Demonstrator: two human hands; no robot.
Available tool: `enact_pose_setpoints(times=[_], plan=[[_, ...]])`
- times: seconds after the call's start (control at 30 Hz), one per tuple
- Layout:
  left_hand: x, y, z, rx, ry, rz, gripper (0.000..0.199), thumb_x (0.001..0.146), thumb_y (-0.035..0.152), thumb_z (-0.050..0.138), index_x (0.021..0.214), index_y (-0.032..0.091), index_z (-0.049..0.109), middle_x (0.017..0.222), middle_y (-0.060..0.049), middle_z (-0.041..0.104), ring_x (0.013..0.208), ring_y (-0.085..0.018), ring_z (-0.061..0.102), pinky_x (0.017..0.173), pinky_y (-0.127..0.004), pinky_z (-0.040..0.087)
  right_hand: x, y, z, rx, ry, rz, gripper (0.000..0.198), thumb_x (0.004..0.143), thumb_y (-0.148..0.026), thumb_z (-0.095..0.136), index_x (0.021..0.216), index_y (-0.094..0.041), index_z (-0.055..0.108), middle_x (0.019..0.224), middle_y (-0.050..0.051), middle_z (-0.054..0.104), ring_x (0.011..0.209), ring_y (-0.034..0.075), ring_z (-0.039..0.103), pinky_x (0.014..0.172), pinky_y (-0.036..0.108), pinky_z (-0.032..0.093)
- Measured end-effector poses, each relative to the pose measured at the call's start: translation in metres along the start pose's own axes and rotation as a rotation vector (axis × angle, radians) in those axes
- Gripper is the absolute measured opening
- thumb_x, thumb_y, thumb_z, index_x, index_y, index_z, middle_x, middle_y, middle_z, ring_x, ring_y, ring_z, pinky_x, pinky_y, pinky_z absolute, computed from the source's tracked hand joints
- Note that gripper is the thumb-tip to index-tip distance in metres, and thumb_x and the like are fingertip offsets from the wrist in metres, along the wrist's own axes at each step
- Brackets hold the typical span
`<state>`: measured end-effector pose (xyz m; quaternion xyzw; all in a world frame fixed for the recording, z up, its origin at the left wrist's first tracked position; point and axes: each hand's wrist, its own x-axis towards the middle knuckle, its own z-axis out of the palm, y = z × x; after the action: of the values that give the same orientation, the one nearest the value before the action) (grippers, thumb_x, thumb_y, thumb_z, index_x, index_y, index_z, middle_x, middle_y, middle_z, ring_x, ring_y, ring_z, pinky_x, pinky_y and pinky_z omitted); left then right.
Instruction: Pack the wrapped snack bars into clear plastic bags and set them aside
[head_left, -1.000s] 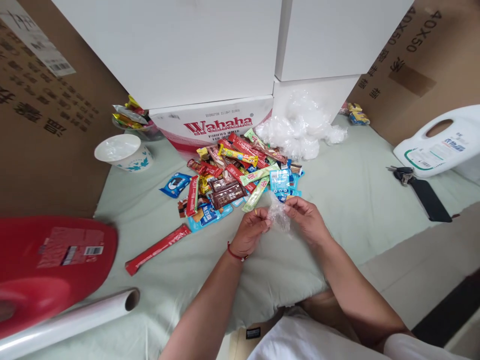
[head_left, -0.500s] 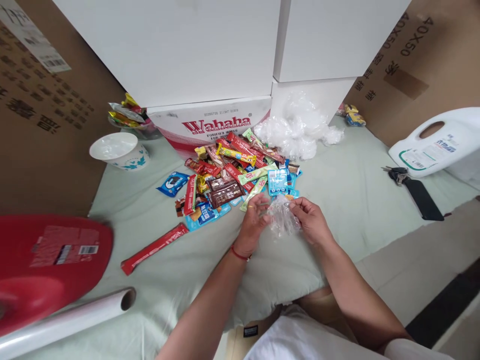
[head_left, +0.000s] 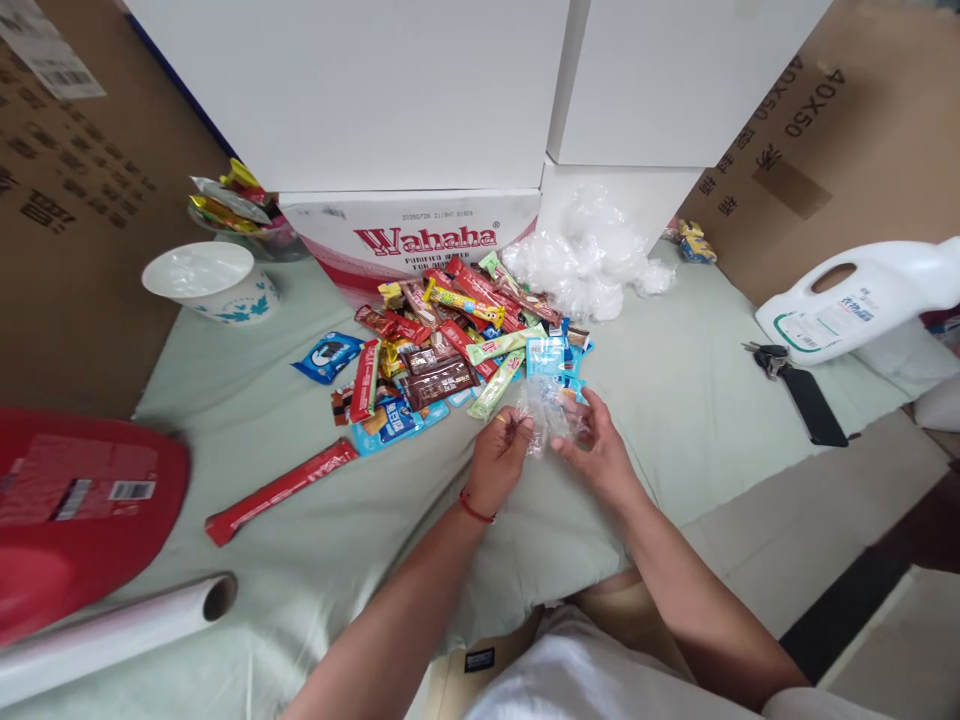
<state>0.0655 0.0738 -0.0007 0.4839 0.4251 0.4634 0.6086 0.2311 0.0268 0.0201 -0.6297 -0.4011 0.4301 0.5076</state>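
Note:
A crumpled clear plastic bag is between my hands, above the front edge of the snack pile. My left hand is closed, pinching the bag's left side between thumb and fingers. My right hand is at the bag's right side with thumb and fingers spread apart; whether a fingertip touches the film is hard to see. Just beyond lies the heap of wrapped snacks: a light-blue packet, green sticks, dark brown bars and a yellow stick. A long red stick packet lies apart at the left.
Behind the pile stand a Wahaha carton and a mound of clear plastic bags. At left are a paper bowl, a red container and a film roll. A white detergent jug, keys and a black phone-like slab lie right.
My left fingers have closed on the bag, while my right hand has gone from pinching it to spread fingers. The camera view has shifted slightly.

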Motion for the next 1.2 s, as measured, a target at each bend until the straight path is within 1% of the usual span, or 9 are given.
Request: enact_pose_setpoints(times=[0.13,0.23,0.33,0.47,0.8,0.9,1.0,1.1,1.2], plan=[[0.003,0.009,-0.005,-0.206,-0.015,-0.048,0.030,0.071,0.040,0.084,0.078,0.018,0.065,0.079,0.002,0.064,0.075,-0.013,0.058,0.074,-0.026,0.046,0.004,-0.003,-0.008,0.088,0.024,0.090,0.046,0.071,-0.056,0.084,0.099,-0.023,0.068,0.084,0.001,0.068,0.073,0.017,0.059,0.068,0.030,0.048],[0.009,0.014,-0.012,-0.433,0.019,-0.151,0.030,0.063,0.033,0.087,0.077,0.019,0.064,0.077,0.002,0.064,0.075,-0.014,0.062,0.075,-0.027,0.050,0.005,-0.008,-0.023,0.141,0.008,0.174,0.042,0.068,-0.055,0.087,0.086,-0.022,0.068,0.063,-0.004,0.055,0.056,0.012,0.044,0.054,0.026,0.035],[0.015,0.017,-0.017,-0.512,0.095,-0.175,0.036,0.060,0.034,0.090,0.077,0.020,0.062,0.074,0.004,0.062,0.069,-0.011,0.060,0.065,-0.024,0.049,0.003,-0.013,-0.038,0.165,-0.020,0.239,0.045,0.063,-0.055,0.091,0.083,-0.021,0.070,0.062,-0.004,0.055,0.054,0.011,0.040,0.051,0.025,0.029],[0.022,0.017,-0.022,-0.432,0.193,-0.120,0.044,0.059,0.043,0.094,0.074,0.019,0.060,0.066,0.006,0.055,0.057,-0.007,0.046,0.051,-0.019,0.035,-0.001,-0.016,-0.055,0.180,-0.027,0.284,0.047,0.060,-0.055,0.094,0.081,-0.020,0.072,0.065,-0.003,0.058,0.057,0.010,0.043,0.053,0.024,0.031],[0.027,0.008,-0.036,-0.243,0.183,-0.095,0.047,0.071,0.063,0.083,0.074,0.018,0.067,0.054,0.007,0.047,0.047,-0.008,0.036,0.046,-0.025,0.025,-0.015,-0.003,-0.109,-0.054,-0.095,0.217,0.038,0.068,-0.051,0.089,0.082,-0.019,0.073,0.071,-0.001,0.060,0.062,0.012,0.045,0.056,0.025,0.036],[0.026,0.007,-0.034,-0.239,0.157,-0.102,0.044,0.073,0.060,0.081,0.075,0.019,0.068,0.053,0.006,0.046,0.047,-0.009,0.035,0.046,-0.025,0.025,-0.012,-0.001,-0.117,-0.246,0.095,0.129,0.036,0.070,-0.051,0.085,0.084,-0.020,0.073,0.076,0.002,0.064,0.067,0.015,0.049,0.059,0.027,0.039],[0.027,0.008,-0.032,-0.233,0.175,-0.098,0.040,0.068,0.054,0.085,0.076,0.019,0.068,0.057,0.006,0.050,0.050,-0.008,0.036,0.046,-0.023,0.025,-0.009,-0.008,-0.103,-0.279,0.288,-0.022,0.030,0.079,-0.048,0.078,0.090,-0.021,0.072,0.076,0.000,0.062,0.066,0.014,0.048,0.060,0.027,0.038],[0.027,0.008,-0.031,-0.219,0.202,-0.077,0.039,0.063,0.049,0.088,0.076,0.018,0.067,0.067,0.004,0.059,0.055,-0.007,0.039,0.048,-0.022,0.027,-0.008,-0.019,-0.065,-0.244,0.164,-0.126,0.023,0.086,-0.045,0.072,0.093,-0.023,0.072,0.076,-0.001,0.059,0.062,0.013,0.045,0.058,0.027,0.038],[0.026,0.006,-0.031,-0.213,0.200,-0.074,0.038,0.063,0.046,0.088,0.079,0.018,0.067,0.075,0.003,0.062,0.058,-0.008,0.043,0.048,-0.021,0.030,-0.003,-0.027,-0.019,-0.297,0.021,-0.260,0.021,0.089,-0.041,0.070,0.101,-0.025,0.074,0.091,0.002,0.062,0.062,0.012,0.048,0.061,0.028,0.044]])
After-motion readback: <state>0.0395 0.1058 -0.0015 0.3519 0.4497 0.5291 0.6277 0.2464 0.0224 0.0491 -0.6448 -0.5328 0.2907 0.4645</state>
